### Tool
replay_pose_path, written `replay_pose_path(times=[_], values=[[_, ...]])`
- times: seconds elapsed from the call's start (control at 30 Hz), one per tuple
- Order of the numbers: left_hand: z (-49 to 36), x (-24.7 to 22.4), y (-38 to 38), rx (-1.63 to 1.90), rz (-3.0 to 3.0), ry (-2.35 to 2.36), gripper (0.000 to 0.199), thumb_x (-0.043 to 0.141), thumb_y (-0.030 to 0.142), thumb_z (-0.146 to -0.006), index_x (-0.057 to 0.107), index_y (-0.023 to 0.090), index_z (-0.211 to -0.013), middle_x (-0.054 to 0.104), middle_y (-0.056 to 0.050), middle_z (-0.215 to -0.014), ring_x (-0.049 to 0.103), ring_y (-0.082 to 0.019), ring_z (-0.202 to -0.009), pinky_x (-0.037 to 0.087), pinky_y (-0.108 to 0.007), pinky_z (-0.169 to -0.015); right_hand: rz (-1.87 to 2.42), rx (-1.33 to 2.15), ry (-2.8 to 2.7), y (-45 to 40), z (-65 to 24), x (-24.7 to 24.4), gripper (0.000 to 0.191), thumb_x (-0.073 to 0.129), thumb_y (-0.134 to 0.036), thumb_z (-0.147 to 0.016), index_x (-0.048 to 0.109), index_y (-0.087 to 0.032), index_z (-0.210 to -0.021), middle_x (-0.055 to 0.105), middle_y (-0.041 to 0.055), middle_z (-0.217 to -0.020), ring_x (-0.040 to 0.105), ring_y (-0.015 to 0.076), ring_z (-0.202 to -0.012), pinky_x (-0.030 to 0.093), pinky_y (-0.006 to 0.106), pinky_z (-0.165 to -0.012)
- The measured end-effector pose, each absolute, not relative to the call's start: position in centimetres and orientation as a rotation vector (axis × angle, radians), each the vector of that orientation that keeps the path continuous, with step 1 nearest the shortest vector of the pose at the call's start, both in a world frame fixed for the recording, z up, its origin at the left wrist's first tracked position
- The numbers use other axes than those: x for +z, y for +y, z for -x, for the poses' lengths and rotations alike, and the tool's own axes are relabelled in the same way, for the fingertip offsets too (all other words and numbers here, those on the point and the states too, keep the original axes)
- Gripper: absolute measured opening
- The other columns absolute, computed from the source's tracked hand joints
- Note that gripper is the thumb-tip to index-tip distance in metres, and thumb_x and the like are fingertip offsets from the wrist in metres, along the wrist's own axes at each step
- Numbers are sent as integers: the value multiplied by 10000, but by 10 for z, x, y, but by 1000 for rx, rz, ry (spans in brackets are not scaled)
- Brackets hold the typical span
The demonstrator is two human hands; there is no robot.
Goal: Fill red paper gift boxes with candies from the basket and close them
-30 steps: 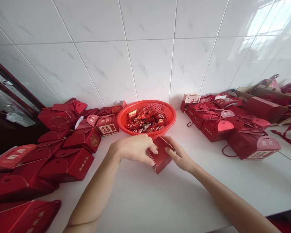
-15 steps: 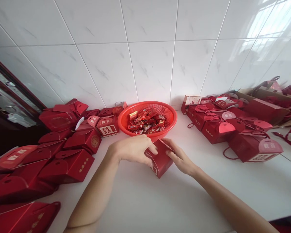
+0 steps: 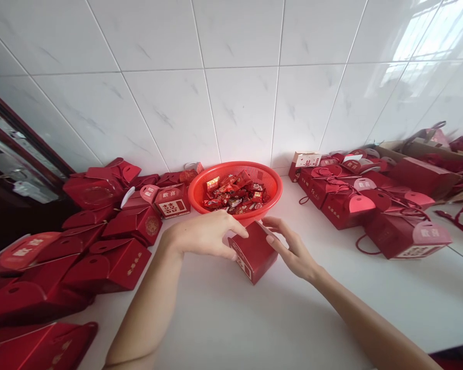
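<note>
A small dark red paper gift box (image 3: 259, 253) rests tilted toward me on the white table, just in front of a basket of wrapped candy. From the left, my left hand (image 3: 208, 234) grips its edge, thumb near the white printed end panel and fingers over the upper edge. My right hand (image 3: 291, 252) holds the opposite side, with the thumb on the top edge and the other fingers behind it. The far side of the box and some fingertips are hidden.
The red plastic basket (image 3: 277, 198) holds candy (image 3: 237, 192) against the tiled wall. Red gift boxes (image 3: 108, 264) crowd the left side. More boxes with cord handles (image 3: 403, 234) stand at right, near an open cardboard carton (image 3: 424, 174). A door with a lock (image 3: 23, 174) is far left.
My left hand has drawn slightly left, with its fingers less far over the box. My right fingers have loosened and lifted a little. The box has barely moved.
</note>
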State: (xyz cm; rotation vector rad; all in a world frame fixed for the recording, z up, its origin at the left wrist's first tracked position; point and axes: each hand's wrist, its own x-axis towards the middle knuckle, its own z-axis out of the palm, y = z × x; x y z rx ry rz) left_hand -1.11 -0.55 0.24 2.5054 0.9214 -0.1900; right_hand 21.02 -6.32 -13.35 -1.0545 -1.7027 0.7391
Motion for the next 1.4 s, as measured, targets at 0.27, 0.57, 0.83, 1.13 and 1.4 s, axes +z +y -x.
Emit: replay_pose_path(times=[0.27,0.57,0.83,1.13,1.4], values=[[4,1,-6,-209,-2472,1056,234,667,346,-817,747,216,-995,747,-23,-1047,666,-221,-973,441,-268,-727,1017,435,-1677,-65,-213,-134,143,536,-314,-1004,622,-232,-1083,714,83,-1108,681,219,-1045,566,381,-911],[-9,-5,-8,-286,-2508,1251,263,656,458,-802,560,215,-779,645,-26,-896,593,-220,-846,352,-294,-617,907,310,-1857,-67,-213,-135,160,579,-216,-967,674,-232,-1095,660,122,-1183,679,221,-1053,598,348,-835],[-14,-13,-7,-301,-2486,1175,211,626,378,-800,491,227,-741,600,3,-789,554,-192,-735,325,-292,-564,873,261,-1914,-68,-211,-137,190,586,-166,-942,663,-238,-1100,643,128,-1207,678,225,-1046,612,357,-818],[-14,-13,-7,-285,-2441,1156,182,618,362,-804,500,224,-792,623,-6,-841,586,-183,-723,355,-278,-546,885,119,-1990,-69,-209,-132,208,566,-161,-939,641,-240,-1116,650,128,-1203,671,246,-1048,589,424,-857],[-13,-11,-7,-261,-2399,1086,170,642,363,-808,550,228,-857,654,-2,-900,625,-199,-811,388,-277,-588,899,153,-1998,-70,-210,-129,202,550,-186,-953,631,-253,-1125,653,126,-1207,682,247,-1058,601,430,-871]])
